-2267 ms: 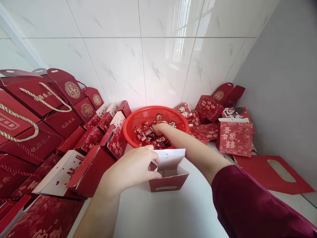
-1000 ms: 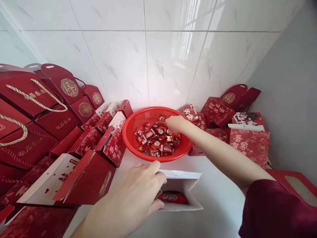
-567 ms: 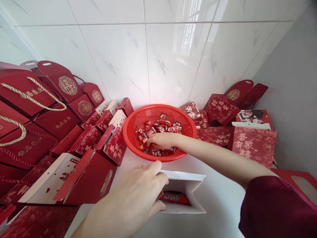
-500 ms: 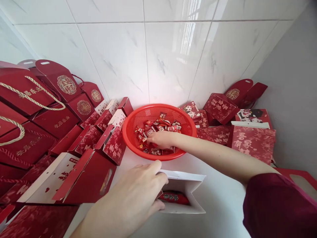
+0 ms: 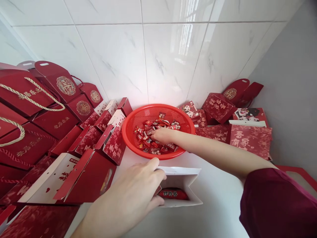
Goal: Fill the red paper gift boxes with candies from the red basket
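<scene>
My left hand [image 5: 133, 195] grips the side of an open-topped paper gift box [image 5: 194, 195] with a white inside. Thumb and fingers are closed on its left edge. A red packet [image 5: 173, 194] with dark lettering lies inside the box. Just behind it stands a red plastic colander [image 5: 127, 138] with many small wrapped candies [image 5: 155, 151] in it. Reaching in from the right, my right hand [image 5: 163, 135] is down among the candies. Its fingers look bent and closed, with their tips partly hidden, so what they hold cannot be made out.
Rows of red gift boxes [image 5: 89, 178] fill the left side, some with rope handles [image 5: 44, 99]. More red boxes [image 5: 250, 140] stand at the right, behind my right arm. A white tiled wall [image 5: 170, 66] rises behind the white tabletop [image 5: 210, 205].
My right hand has shifted slightly to the right within the colander, among the candies. My left hand keeps its hold on the gift box. The whole view has moved a little.
</scene>
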`<state>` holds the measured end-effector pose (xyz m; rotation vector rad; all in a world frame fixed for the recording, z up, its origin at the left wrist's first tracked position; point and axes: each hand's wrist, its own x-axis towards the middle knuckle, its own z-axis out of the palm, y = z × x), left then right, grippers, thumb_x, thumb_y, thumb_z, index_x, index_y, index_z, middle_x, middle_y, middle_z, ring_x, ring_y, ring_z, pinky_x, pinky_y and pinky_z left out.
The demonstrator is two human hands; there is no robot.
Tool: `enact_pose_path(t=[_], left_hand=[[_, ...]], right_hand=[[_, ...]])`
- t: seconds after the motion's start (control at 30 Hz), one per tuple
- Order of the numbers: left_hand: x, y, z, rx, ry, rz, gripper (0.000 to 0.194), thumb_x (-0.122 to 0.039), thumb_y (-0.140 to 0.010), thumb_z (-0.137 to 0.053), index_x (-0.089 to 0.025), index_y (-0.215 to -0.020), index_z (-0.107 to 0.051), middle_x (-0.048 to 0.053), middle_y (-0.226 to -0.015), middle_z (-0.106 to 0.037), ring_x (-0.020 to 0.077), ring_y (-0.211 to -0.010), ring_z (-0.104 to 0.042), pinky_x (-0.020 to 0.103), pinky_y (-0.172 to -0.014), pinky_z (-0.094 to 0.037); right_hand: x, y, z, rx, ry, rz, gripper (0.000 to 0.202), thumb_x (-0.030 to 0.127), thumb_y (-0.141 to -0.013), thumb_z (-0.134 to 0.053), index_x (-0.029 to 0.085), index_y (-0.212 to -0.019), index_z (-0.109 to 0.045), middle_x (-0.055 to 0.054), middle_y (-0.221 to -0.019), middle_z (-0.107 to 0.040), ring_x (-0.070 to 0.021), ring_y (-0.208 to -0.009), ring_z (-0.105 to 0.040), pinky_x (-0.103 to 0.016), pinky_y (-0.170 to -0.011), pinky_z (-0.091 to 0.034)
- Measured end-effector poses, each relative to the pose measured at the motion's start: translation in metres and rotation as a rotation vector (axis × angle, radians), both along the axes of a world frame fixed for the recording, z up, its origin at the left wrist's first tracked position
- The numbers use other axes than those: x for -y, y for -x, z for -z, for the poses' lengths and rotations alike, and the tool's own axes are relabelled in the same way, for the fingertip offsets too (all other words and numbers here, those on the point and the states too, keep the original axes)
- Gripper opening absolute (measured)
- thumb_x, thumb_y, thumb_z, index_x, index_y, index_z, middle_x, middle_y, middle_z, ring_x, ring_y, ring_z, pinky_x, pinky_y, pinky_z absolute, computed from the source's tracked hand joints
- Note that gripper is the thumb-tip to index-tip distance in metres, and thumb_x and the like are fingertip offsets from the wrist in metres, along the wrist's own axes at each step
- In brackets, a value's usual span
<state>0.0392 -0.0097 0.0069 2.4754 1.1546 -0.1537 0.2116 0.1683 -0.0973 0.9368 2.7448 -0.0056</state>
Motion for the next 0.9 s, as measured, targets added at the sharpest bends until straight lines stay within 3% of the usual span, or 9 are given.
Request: enact_pose_path(t=[0.17,0.27,0.37,0.47,0.53,0.63,0.73,0.8,0.9], left_hand=[[-0.002,0.001,0.0,-0.004,0.004,-0.004,0.018,-0.033,-0.081,-0.071,-0.027,-0.097,-0.064,-0.001,-0.102,-0.056,0.0173,-0.081,-0.059,0.029,-0.066,-0.038],[-0.004,0.004,0.0,-0.025,-0.007,-0.007,0.019,-0.033,-0.081,-0.069,-0.027,-0.099,-0.065,0.0,-0.104,-0.056,0.0182,-0.084,-0.06,0.029,-0.068,-0.039],[-0.006,0.005,-0.001,-0.059,-0.037,-0.011,0.02,-0.034,-0.08,-0.07,-0.027,-0.098,-0.065,0.0,-0.103,-0.057,0.0185,-0.082,-0.06,0.029,-0.067,-0.039],[-0.01,0.004,-0.004,-0.073,-0.072,-0.052,0.02,-0.035,-0.08,-0.068,-0.027,-0.098,-0.065,0.0,-0.098,-0.057,0.0183,-0.079,-0.059,0.029,-0.065,-0.038],[-0.014,0.003,-0.007,-0.066,-0.1,-0.093,0.018,-0.034,-0.082,-0.064,-0.027,-0.098,-0.065,0.0,-0.094,-0.056,0.0183,-0.078,-0.059,0.028,-0.062,-0.036],[-0.021,0.0,-0.009,-0.045,-0.109,-0.125,0.021,-0.028,-0.08,-0.061,-0.028,-0.1,-0.066,0.0,-0.088,-0.055,0.0172,-0.075,-0.058,0.027,-0.06,-0.034],[-0.027,-0.001,-0.01,-0.01,-0.071,-0.107,0.02,-0.025,-0.077,-0.058,-0.027,-0.095,-0.068,0.0,-0.086,-0.055,0.0159,-0.072,-0.057,0.026,-0.059,-0.034],[-0.029,-0.001,-0.009,0.021,-0.046,-0.096,0.02,-0.026,-0.077,-0.057,-0.026,-0.094,-0.068,0.001,-0.088,-0.056,0.0162,-0.073,-0.057,0.026,-0.06,-0.036],[-0.032,-0.001,-0.01,0.058,-0.019,-0.082,0.021,-0.032,-0.081,-0.055,-0.027,-0.096,-0.069,0.002,-0.092,-0.058,0.0178,-0.078,-0.059,0.026,-0.066,-0.04]], right_hand=[[-0.002,0.002,0.004,-0.003,0.021,0.014,0.026,0.013,-0.08,-0.061,0.013,-0.105,-0.068,-0.016,-0.111,-0.067,-0.027,-0.089,-0.067,-0.031,-0.071,-0.048],[-0.003,0.0,0.002,-0.035,0.043,0.032,0.024,0.014,-0.077,-0.065,0.015,-0.1,-0.069,-0.012,-0.1,-0.07,-0.0244,-0.083,-0.067,-0.028,-0.067,-0.046],[-0.001,-0.006,-0.011,-0.104,0.041,0.052,0.021,0.017,-0.079,-0.063,0.016,-0.1,-0.068,-0.009,-0.094,-0.07,-0.0223,-0.083,-0.066,-0.027,-0.069,-0.044],[0.009,-0.02,-0.037,-0.308,-0.034,0.086,0.017,0.021,-0.086,-0.059,0.017,-0.101,-0.065,-0.008,-0.101,-0.068,-0.0206,-0.09,-0.062,-0.027,-0.074,-0.042],[0.027,-0.031,-0.058,-0.596,-0.104,0.131,0.011,0.025,-0.09,-0.058,0.017,-0.093,-0.064,-0.005,-0.093,-0.067,-0.0176,-0.084,-0.06,-0.026,-0.074,-0.041],[0.071,-0.047,-0.084,-1.042,-0.148,0.269,0.019,0.034,-0.094,-0.054,0.017,-0.087,-0.061,0.0,-0.076,-0.061,-0.0137,-0.071,-0.056,-0.026,-0.068,-0.042],[0.118,-0.057,-0.095,-1.411,-0.045,0.312,0.018,0.038,-0.093,-0.058,0.021,-0.093,-0.056,0.0,-0.079,-0.062,-0.0143,-0.07,-0.06,-0.026,-0.064,-0.046],[0.139,-0.06,-0.094,-1.484,0.07,0.23,0.015,0.035,-0.091,-0.062,0.022,-0.09,-0.054,0.0,-0.081,-0.064,-0.0142,-0.071,-0.062,-0.026,-0.063,-0.048],[0.15,-0.06,-0.089,-1.279,0.124,0.099,0.011,0.027,-0.09,-0.063,0.021,-0.085,-0.056,-0.001,-0.083,-0.067,-0.0143,-0.075,-0.063,-0.026,-0.067,-0.049]])
